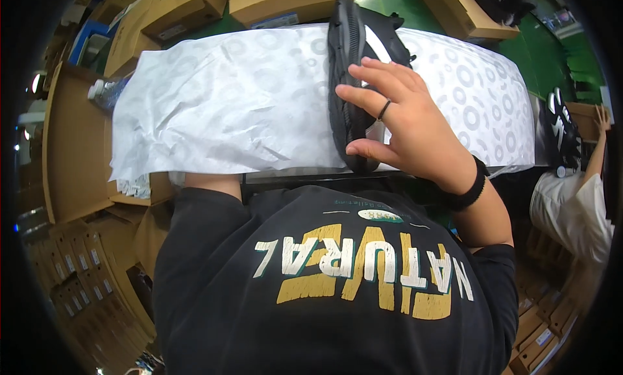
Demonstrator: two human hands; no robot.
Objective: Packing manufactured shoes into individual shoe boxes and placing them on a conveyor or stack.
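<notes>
A black athletic shoe (344, 83) with a white stripe stands on its side on white patterned wrapping paper (227, 102), its sole toward the left. My right hand (415, 118), with a ring and a black wristband, lies over the shoe from the right. Its fingers and thumb are spread apart, their tips at the sole's edge; no firm grip shows. My left forearm (213, 182) goes in beneath the left part of the paper, which hides my left hand. The paper is creased on the left and smoother, with grey ring shapes, on the right.
An open cardboard box (74, 135) and a plastic bottle (107, 92) are at the left. Shoe boxes (279, 8) line the far side. Another dark shoe (563, 128) is at the right, near a person in a white shirt (571, 203). Stacked boxes (81, 277) fill the lower left.
</notes>
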